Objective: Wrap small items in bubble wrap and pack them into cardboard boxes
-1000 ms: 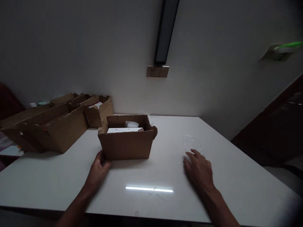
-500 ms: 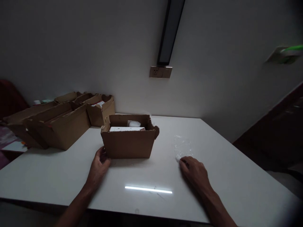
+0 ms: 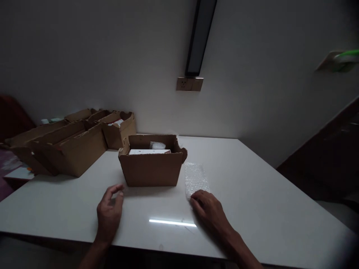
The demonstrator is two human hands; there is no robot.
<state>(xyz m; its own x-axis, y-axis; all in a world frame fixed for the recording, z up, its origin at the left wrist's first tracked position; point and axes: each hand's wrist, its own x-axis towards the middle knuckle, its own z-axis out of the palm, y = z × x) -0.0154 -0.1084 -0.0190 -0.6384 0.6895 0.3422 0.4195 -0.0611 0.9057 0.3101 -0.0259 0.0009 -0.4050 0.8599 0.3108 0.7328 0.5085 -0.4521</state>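
Observation:
An open cardboard box stands near the middle of the white table. Inside it I see a white box and a small bubble-wrapped item; the bottom is hidden. My left hand is just in front of the box's left corner, thumb and fingers bent but apart, with nothing between them. On the right, my right hand has its fingers closed on the near edge of a flat bubble wrap sheet or pouch, which lies beside the box. Its fingertips are partly hidden.
Several open cardboard boxes stand together at the table's left side. The wall rises behind the table, with a socket plate on it. The table's front edge runs just below my hands.
My right hand has slid the bubble wrap leftward, closer to the cardboard box. My left hand has come away from the box's corner, toward me.

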